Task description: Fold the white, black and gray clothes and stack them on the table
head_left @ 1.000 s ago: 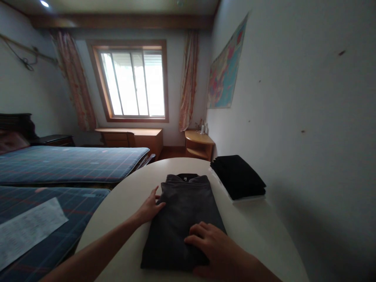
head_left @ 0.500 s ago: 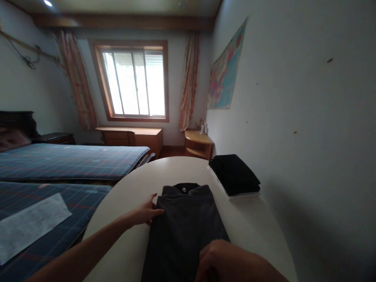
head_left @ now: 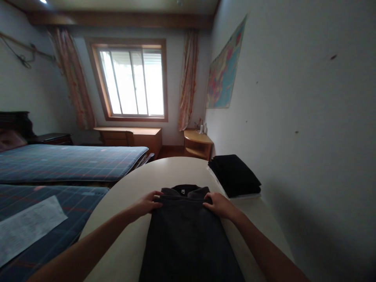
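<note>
A dark grey shirt lies lengthwise on the pale round table, its collar with a small white label at the far end. The sides look folded in, and the near end runs out of view. At the left shoulder, just below the collar, my left hand pinches the cloth between thumb and fingers. My right hand grips the right shoulder in the same way, level with the left.
Near the wall, a stack of folded black cloth rests on something white at the table's right side. To the left stand beds with blue plaid mattresses, one bearing a white sheet of paper. A corner shelf stands beyond the table.
My right hand has moved away from me, from the shirt's lower right part up to its right shoulder. My left hand has closed on the left shoulder, staying in about the same place.
</note>
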Demonstrator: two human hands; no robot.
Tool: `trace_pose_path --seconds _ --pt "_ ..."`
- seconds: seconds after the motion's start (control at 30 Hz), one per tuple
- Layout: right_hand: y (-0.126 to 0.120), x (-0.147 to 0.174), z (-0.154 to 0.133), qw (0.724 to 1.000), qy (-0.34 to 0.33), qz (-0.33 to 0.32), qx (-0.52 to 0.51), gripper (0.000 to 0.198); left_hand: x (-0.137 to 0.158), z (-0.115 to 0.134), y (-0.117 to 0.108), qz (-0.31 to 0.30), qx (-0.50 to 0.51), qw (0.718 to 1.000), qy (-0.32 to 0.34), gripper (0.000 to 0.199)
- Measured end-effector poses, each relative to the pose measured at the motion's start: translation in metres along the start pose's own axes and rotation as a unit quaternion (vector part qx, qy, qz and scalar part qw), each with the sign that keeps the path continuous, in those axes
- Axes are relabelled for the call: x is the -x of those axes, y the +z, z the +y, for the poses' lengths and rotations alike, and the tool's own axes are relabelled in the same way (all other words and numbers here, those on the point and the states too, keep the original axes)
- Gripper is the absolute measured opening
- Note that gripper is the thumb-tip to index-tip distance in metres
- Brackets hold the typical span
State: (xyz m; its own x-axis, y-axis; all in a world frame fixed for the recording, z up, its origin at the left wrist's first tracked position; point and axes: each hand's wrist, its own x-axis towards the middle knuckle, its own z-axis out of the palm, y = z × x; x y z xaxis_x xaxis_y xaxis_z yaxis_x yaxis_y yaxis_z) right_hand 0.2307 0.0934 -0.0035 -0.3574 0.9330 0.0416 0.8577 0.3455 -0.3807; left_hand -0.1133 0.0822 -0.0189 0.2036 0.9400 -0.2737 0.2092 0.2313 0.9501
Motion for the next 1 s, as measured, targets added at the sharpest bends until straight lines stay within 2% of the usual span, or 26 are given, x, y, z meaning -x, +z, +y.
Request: trace_pose_path --seconds 0.13,0.2,0.3,0.37,0.5,0.53,0.6,0.67,0.73,0.8,0.87,1.0 --pt "-0.027 -0.007 0.004 0.995 -0.019 -0.022 -0.099 0.025 0.004 0.025 -0.005 -0.02 0.016 0.999 0.04 0.064" --pt "-0.04 -0.018 0.008 0.992 -0.017 0.017 -0.124 0.026 -0.001 0.039 -0.007 -0.006 0.02 0.997 0.074 0.064" --pt "-0.045 -0.039 0.013 0.984 -0.011 0.12 -0.132 0.029 -0.021 0.049 -0.008 0.076 -0.028 0.992 0.1 0.057" --pt "-0.036 -0.052 0.013 0.983 -0.01 0.154 -0.104 0.029 -0.038 0.044 -0.003 0.137 -0.096 0.982 0.09 0.051" --pt "-0.003 -0.06 0.009 0.991 0.009 0.133 -0.024 0.039 -0.053 0.022 0.015 0.2 -0.171 0.962 0.067 0.059" --pt "0.005 -0.059 0.006 0.991 0.014 0.131 -0.014 0.041 -0.051 0.017 0.02 0.221 -0.198 0.951 0.084 0.062" --pt "0.017 -0.054 -0.001 0.991 0.014 0.131 0.009 0.043 -0.043 0.011 0.031 0.255 -0.286 0.911 0.151 0.064" --pt "0.025 -0.047 -0.01 0.992 -0.003 0.119 0.038 0.048 -0.033 0.009 0.04 0.245 -0.379 0.863 0.226 0.061" --pt "0.031 -0.042 -0.018 0.995 -0.036 0.076 0.054 0.056 -0.026 0.006 0.048 0.183 -0.434 0.842 0.264 0.058" --pt "0.036 -0.039 -0.023 0.997 -0.052 0.024 0.05 0.063 -0.025 0.001 0.053 0.116 -0.463 0.841 0.253 0.057" --pt "0.039 -0.039 -0.024 0.998 -0.045 -0.012 0.042 0.067 -0.03 -0.005 0.055 0.077 -0.482 0.844 0.224 0.058" --pt "0.041 -0.046 -0.02 0.999 -0.033 -0.021 0.036 0.069 -0.045 -0.011 0.052 0.08 -0.482 0.852 0.189 0.06"
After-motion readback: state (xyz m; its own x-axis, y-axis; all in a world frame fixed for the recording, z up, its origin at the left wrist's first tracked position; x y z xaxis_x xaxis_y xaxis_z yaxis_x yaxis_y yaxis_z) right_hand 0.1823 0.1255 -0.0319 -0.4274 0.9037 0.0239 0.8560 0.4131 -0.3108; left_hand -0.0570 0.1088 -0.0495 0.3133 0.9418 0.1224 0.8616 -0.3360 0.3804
